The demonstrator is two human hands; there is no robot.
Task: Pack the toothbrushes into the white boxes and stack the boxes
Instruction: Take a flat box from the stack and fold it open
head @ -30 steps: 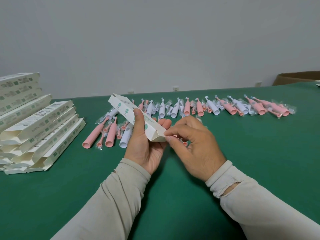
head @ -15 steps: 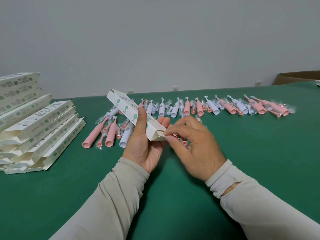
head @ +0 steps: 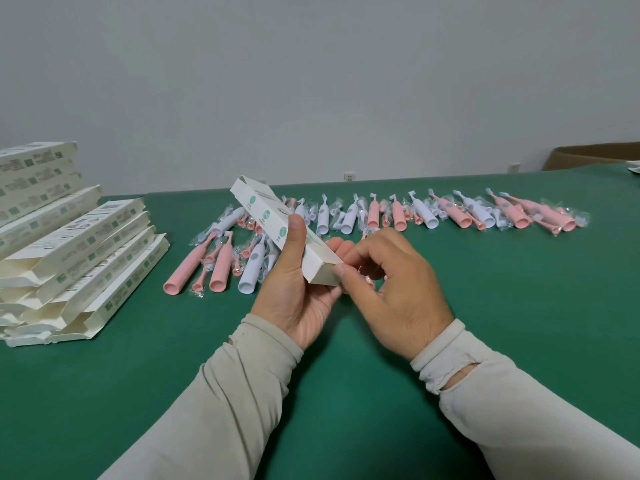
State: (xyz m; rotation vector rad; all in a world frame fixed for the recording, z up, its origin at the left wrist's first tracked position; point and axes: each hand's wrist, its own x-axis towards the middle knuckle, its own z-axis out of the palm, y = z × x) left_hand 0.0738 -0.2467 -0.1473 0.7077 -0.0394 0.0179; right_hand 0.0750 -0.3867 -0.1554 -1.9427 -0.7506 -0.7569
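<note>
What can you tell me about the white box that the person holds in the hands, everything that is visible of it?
The white box is long, narrow and looks like thin card, with round green marks along one face. It is held tilted above the green table, its far end raised and its flap there open. The left hand grips its lower half, thumb on top. The right hand pinches at its near end, which looks closed. Its contents cannot be seen.

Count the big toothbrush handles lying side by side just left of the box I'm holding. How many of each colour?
Left of the held white box, leaving out the small bagged brush heads:
Pink handles: 2
White handle: 1
Total: 3
</note>
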